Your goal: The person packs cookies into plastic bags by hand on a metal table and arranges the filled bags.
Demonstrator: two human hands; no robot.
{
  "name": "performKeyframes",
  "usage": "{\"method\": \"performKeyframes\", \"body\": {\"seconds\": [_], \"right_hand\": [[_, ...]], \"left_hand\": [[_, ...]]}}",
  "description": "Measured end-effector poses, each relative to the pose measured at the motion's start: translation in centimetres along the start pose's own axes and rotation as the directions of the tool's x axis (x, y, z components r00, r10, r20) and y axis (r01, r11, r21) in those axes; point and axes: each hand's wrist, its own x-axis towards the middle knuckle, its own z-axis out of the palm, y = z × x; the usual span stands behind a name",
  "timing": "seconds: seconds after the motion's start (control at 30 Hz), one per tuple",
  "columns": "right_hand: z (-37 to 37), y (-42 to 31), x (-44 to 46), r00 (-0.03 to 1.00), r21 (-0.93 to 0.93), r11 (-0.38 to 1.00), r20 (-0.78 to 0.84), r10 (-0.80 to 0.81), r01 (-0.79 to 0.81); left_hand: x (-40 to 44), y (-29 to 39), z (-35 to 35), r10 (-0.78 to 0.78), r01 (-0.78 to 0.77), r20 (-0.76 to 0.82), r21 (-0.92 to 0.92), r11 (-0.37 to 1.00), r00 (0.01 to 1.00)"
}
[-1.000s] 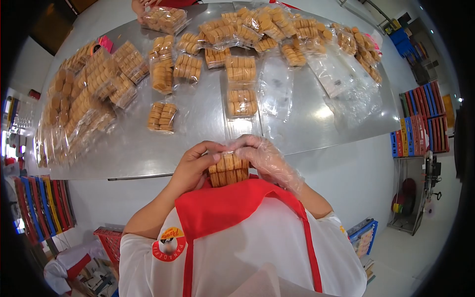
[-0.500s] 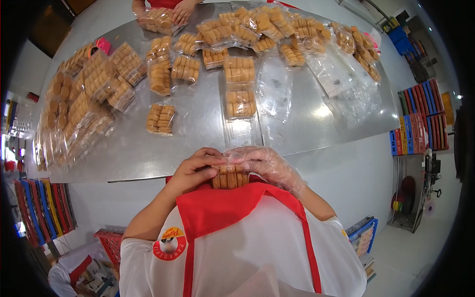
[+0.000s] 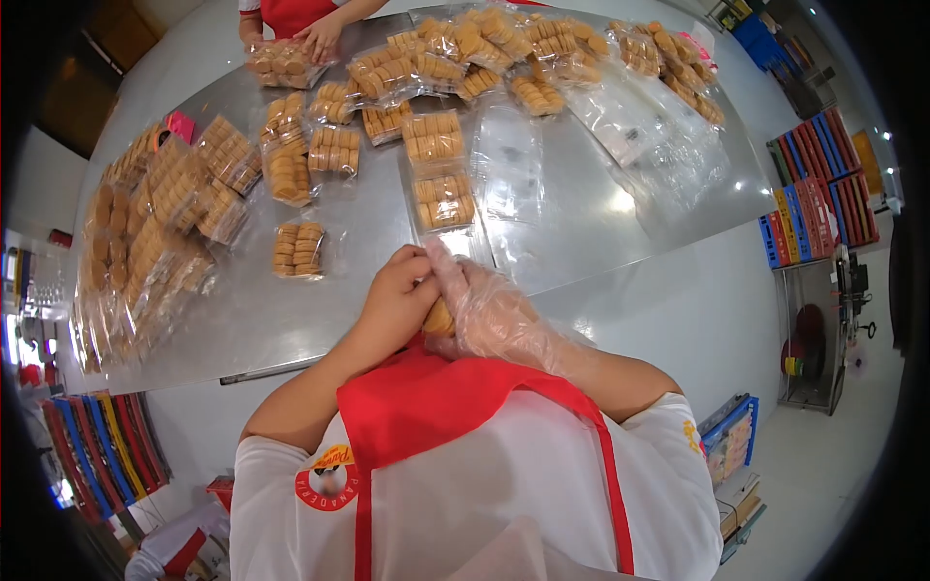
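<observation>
Close to my apron, a bag of round cookies [image 3: 439, 319] is between my two hands and mostly hidden by them. My bare left hand [image 3: 395, 295] has its fingers curled together at the top of the bag. A clear plastic glove covers my right hand [image 3: 492, 312], which is wrapped round the bag's other side, its fingertips meeting my left ones. Just beyond my hands lie two packs of cookies in line, a nearer pack [image 3: 445, 201] and a farther pack [image 3: 433, 137]. A single pack [image 3: 297, 249] rests to the left.
Bagged cookies [image 3: 155, 232] are heaped on the metal table [image 3: 363, 232] at left, with more packs [image 3: 465, 48] along the back. Flat clear bags [image 3: 620, 121] lie at right. Across the table, a co-worker's hands [image 3: 318, 41] touch another cookie pack [image 3: 283, 64].
My hands have risen toward the table and drawn closer together at the top of the bag. The cookies in it, plainly visible before, are now mostly covered. The view has shifted slightly.
</observation>
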Motion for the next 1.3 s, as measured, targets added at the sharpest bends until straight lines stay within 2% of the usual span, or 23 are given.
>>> {"method": "performKeyframes", "body": {"seconds": [0.1, 0.2, 0.23, 0.3, 0.33, 0.37, 0.43, 0.47, 0.57, 0.67, 0.73, 0.83, 0.9, 1.07, 1.17, 1.23, 1.3], "right_hand": [[0.7, 1.3, -0.3, 0.979, 0.198, 0.98, -0.201, 0.032, 0.008], [1.2, 2.0, -1.7, 0.913, 0.579, 0.807, -0.381, 0.146, 0.113], [0.3, 1.5, -2.8, 0.906, 0.795, 0.606, -0.264, 0.33, 0.011], [1.3, 5.1, -4.3, 0.911, 0.993, 0.098, -0.094, 0.402, 0.059], [1.6, 6.5, -5.0, 0.916, 0.981, -0.178, -0.001, 0.401, 0.079], [1.7, 7.4, -5.8, 0.922, 0.961, -0.27, 0.051, 0.385, 0.06], [2.1, 8.2, -7.1, 0.929, 0.895, -0.446, 0.145, 0.34, 0.023], [2.6, 8.3, -7.5, 0.922, 0.899, -0.437, 0.167, 0.35, 0.004], [4.1, 8.5, -8.1, 0.916, 0.905, -0.421, 0.221, 0.336, -0.064], [5.9, 8.8, -7.2, 0.935, 0.905, -0.407, 0.245, 0.257, -0.125], [6.8, 8.8, -5.9, 0.941, 0.916, -0.373, 0.247, 0.233, -0.148], [6.4, 7.9, -3.6, 0.968, 0.885, -0.422, 0.243, 0.059, -0.196], [6.8, 7.6, -2.0, 0.98, 0.859, -0.495, 0.185, 0.068, -0.128], [7.6, 8.0, -0.5, 0.99, 0.796, -0.601, 0.021, 0.138, 0.067], [7.5, 7.8, -0.7, 0.975, 0.786, -0.591, -0.067, 0.212, 0.183], [7.5, 8.0, -0.8, 0.944, 0.763, -0.569, -0.168, 0.283, 0.306], [7.4, 8.1, -0.7, 0.92, 0.721, -0.589, -0.185, 0.345, 0.365]], "left_hand": [[1.2, 1.7, 0.9, 0.041, -0.046, 0.037, 0.158, 0.986, 0.998], [1.7, 2.2, 2.5, 0.169, -0.169, 0.007, 0.1, 0.981, 0.986], [1.2, 3.7, 2.7, -0.006, 0.008, 0.03, -0.064, 0.998, 1.0], [0.6, 3.2, 3.2, 0.232, -0.236, 0.043, 0.163, 0.958, 0.972], [0.4, 2.9, 3.3, 0.344, -0.349, 0.07, 0.271, 0.897, 0.936], [0.3, 2.5, 3.0, 0.49, -0.525, 0.199, 0.427, 0.736, 0.849], [1.2, 1.3, 2.6, 0.579, -0.718, 0.465, 0.602, 0.349, 0.67], [1.6, 0.6, 2.5, 0.565, -0.773, 0.597, 0.623, 0.121, 0.569], [2.2, -2.0, 2.4, 0.466, -0.69, 0.666, 0.708, -0.15, 0.582], [3.1, -2.7, 2.8, 0.383, -0.607, 0.65, 0.756, -0.244, 0.656], [3.5, -1.4, 2.8, 0.278, -0.588, 0.64, 0.768, -0.255, 0.716], [4.1, -0.5, 3.0, 0.169, -0.544, 0.61, 0.778, -0.315, 0.774], [4.5, -0.1, 3.0, 0.128, -0.541, 0.611, 0.766, -0.348, 0.782], [5.8, 1.6, 2.9, 0.073, -0.614, 0.678, 0.701, -0.362, 0.731], [6.3, 3.6, 3.4, -0.073, -0.689, 0.701, 0.667, -0.284, 0.709], [6.2, 4.3, 3.8, -0.089, -0.711, 0.71, 0.673, -0.203, 0.698], [6.2, 4.8, 4.4, -0.092, -0.719, 0.715, 0.678, -0.152, 0.694]]}}
